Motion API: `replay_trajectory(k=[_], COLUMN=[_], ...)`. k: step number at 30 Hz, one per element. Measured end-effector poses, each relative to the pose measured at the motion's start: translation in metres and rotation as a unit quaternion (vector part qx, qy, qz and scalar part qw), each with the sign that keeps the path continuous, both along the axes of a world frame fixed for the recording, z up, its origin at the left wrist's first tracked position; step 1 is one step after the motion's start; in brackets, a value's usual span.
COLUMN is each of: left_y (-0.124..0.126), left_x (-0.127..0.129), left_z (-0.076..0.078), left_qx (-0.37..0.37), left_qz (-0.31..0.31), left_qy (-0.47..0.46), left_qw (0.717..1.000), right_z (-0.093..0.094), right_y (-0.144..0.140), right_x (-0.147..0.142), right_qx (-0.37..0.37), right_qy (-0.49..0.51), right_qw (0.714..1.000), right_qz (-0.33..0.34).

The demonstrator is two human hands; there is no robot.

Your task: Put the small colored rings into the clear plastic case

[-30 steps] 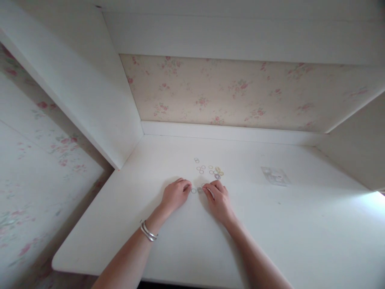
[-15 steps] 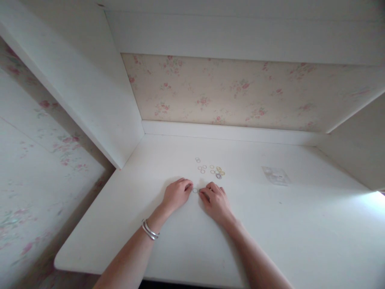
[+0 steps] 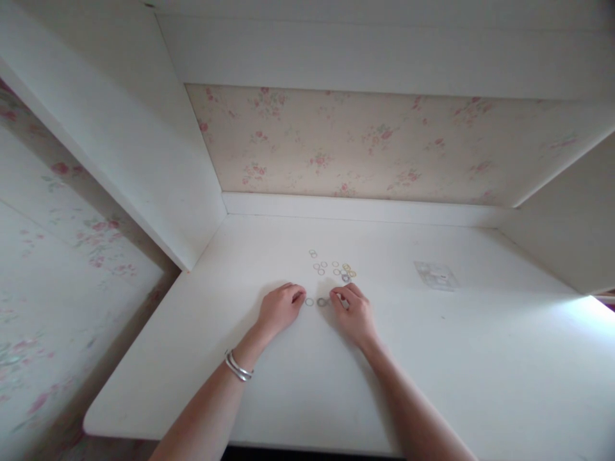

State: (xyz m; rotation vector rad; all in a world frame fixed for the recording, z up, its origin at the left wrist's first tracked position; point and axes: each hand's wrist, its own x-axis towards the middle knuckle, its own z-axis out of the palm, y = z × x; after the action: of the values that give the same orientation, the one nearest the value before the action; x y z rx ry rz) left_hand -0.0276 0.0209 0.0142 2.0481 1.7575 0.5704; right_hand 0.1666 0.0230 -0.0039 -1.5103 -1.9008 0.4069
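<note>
Both hands rested on the white desk (image 3: 461, 358), curled knuckles-up with a narrow gap between them. The left hand (image 3: 278, 309) lay with its fingers (image 3: 296, 295) bent under and pressed to the desk, holding nothing that showed. The right hand (image 3: 354, 312) had its fingers (image 3: 337, 294) drawn together at the tips, touching or just beside a dark ring (image 3: 321, 302); whether they pinched it could not be told at this size. A paler ring (image 3: 309, 302) lay between the two sets of fingertips, nearer the left. Just beyond the right fingertips sat the scatter of small rings (image 3: 336, 267), silver and gold, loose on the desk. Well off to the right of the fingers lay a small clear packet (image 3: 436, 274). A silver bangle (image 3: 237, 367) circled the left wrist.

By my reading, the step in hand was setting single rings out in a row in front of the pile. The next move would call for a fine fingertip pinch or slide on one thin ring without disturbing the neighbours.

Half a second earlier only the paler ring showed in the gap and the right hand covered the spot beside it; now the dark ring lay exposed there and the right fingertips had shifted slightly rightward. The left hand had barely moved.
</note>
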Motion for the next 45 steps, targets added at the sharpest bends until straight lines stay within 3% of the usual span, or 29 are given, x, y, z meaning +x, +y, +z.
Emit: replay_trajectory(k=[3,9,15,20,26,30,45], left_y=[0.001,0.003,0.001,0.001,0.003,0.005,0.006], left_x=[0.0,-0.003,-0.003,-0.003,-0.004,-0.004,0.0], left_z=[0.0,-0.001,-0.002,0.0,-0.003,-0.004,-0.004], left_qx=[-0.01,-0.006,-0.005,-0.007,0.0,-0.004,-0.007], left_qz=[0.012,0.013,0.003,0.005,0.001,0.004,0.02], left_qy=[-0.003,-0.015,-0.011,-0.002,-0.001,0.004,0.004], left_qw=[1.0,1.0,1.0,1.0,1.0,1.0,1.0], right_z=[0.006,0.025,0.022,0.017,0.011,0.003,-0.005], right_y=[0.014,0.046,0.057,0.047,0.006,-0.014,-0.009], right_x=[0.005,-0.01,-0.02,-0.007,0.012,0.016,0.017], right_qx=[-0.03,-0.063,-0.068,-0.046,0.018,0.022,0.019], right_qy=[-0.047,-0.209,-0.238,-0.213,-0.104,-0.107,-0.187], right_qw=[0.998,0.975,0.968,0.974,0.992,0.99,0.976], right_qz=[-0.016,0.046,0.051,0.064,0.065,0.084,0.106])
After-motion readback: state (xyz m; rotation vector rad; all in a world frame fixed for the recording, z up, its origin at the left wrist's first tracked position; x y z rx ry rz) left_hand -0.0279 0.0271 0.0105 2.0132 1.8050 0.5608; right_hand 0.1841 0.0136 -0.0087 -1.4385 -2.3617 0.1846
